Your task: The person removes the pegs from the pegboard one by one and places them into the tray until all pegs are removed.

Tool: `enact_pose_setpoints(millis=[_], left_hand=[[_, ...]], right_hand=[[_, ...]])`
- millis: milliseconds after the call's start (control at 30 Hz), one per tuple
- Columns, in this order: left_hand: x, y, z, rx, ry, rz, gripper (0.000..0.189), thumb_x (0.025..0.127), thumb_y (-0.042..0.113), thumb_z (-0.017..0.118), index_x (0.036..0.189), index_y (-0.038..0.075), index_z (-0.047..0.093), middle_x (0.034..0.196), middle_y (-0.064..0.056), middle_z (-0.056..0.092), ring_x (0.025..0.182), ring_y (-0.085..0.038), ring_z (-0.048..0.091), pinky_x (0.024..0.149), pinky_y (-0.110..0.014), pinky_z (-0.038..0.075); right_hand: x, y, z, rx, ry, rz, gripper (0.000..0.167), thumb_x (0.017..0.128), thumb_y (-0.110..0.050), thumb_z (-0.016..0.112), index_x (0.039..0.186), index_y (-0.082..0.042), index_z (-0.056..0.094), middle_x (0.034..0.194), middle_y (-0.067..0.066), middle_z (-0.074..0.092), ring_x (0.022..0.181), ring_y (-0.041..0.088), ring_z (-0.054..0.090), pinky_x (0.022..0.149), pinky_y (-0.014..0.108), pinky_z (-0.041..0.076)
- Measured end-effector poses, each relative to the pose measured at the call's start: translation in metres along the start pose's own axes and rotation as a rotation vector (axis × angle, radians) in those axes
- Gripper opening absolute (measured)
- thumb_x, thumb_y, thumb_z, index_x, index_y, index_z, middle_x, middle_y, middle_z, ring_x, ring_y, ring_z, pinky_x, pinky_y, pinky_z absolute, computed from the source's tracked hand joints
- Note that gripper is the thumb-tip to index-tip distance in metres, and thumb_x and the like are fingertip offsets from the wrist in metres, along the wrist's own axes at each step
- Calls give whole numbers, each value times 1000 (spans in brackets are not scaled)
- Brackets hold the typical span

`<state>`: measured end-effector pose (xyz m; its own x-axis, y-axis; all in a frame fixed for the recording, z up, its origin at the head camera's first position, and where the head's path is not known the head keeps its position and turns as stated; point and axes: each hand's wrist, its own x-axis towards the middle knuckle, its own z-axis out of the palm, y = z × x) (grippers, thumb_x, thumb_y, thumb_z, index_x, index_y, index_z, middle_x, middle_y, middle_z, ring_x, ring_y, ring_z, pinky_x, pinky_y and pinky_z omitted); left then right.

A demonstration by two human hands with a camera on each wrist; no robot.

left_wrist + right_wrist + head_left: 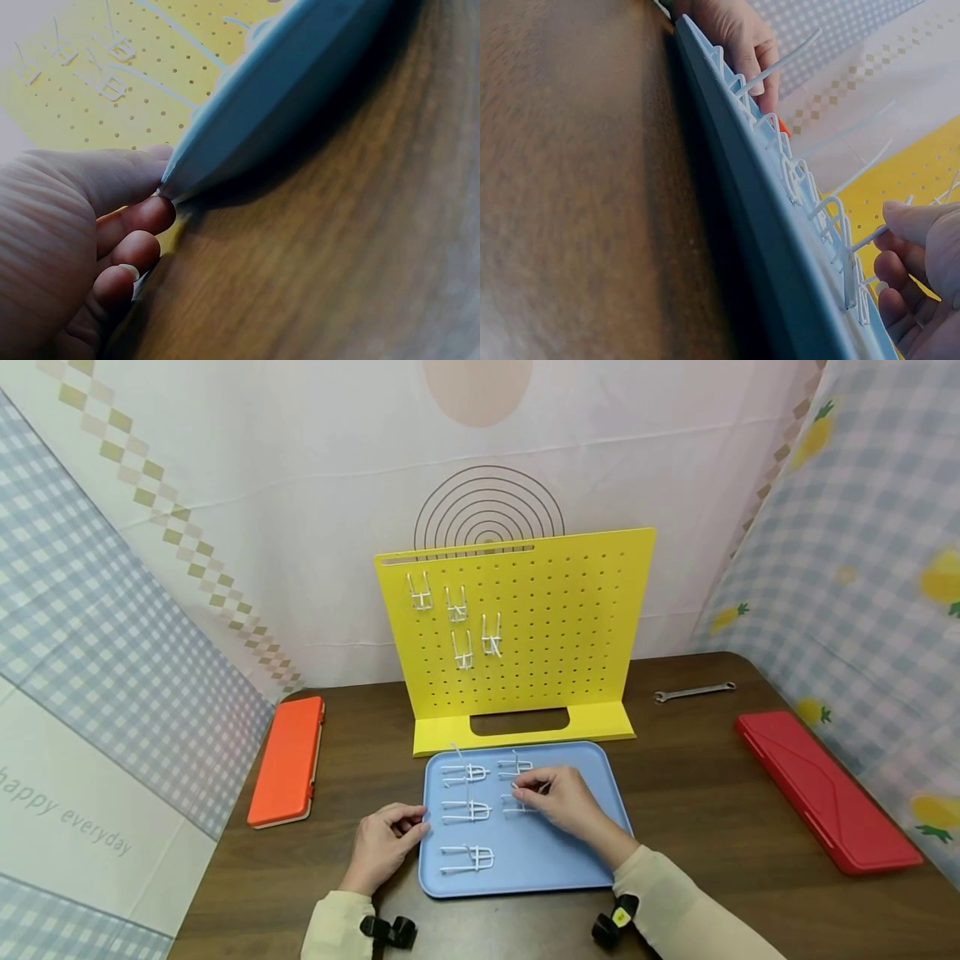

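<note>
My right hand is over the right part of a blue tray. Between thumb and forefinger it pinches the prong of a white wire pegboard hook. In the head view the fingers cover part of this hook. At the tray's left edge, my left hand grips the rim between thumb and forefinger, its other fingers curled below in the left wrist view. More white hooks lie in the tray: a column of three on the left, such as the front hook, and another hook behind my right fingers.
Behind the tray stands a yellow pegboard with several white hooks hung at its upper left. An orange case lies on the left of the brown table. On the right are a wrench and a red case.
</note>
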<state>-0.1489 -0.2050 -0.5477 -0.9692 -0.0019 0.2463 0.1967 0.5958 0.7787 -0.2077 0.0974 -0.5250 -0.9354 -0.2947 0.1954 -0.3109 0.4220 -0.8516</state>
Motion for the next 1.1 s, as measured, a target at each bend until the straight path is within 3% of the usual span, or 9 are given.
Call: enact_pose_setpoints(millis=[600, 1100], left_hand=[[0, -1, 0, -4, 1, 0, 20, 76, 16, 83, 95, 18, 77, 83, 13, 66, 68, -4, 58, 59, -21, 48], [0, -1, 0, 0, -4, -7, 20, 76, 16, 83, 95, 18, 77, 83, 13, 66, 68, -5, 58, 59, -21, 48]], right_hand=[[-2, 0, 1, -48, 14, 6, 8, 81, -20, 79, 88, -23, 77, 82, -12, 69, 66, 7, 58, 56, 24, 49], [-2, 0, 0, -54, 4, 13, 12, 81, -23, 79, 91, -17, 78, 82, -13, 69, 67, 8, 58, 57, 24, 49]])
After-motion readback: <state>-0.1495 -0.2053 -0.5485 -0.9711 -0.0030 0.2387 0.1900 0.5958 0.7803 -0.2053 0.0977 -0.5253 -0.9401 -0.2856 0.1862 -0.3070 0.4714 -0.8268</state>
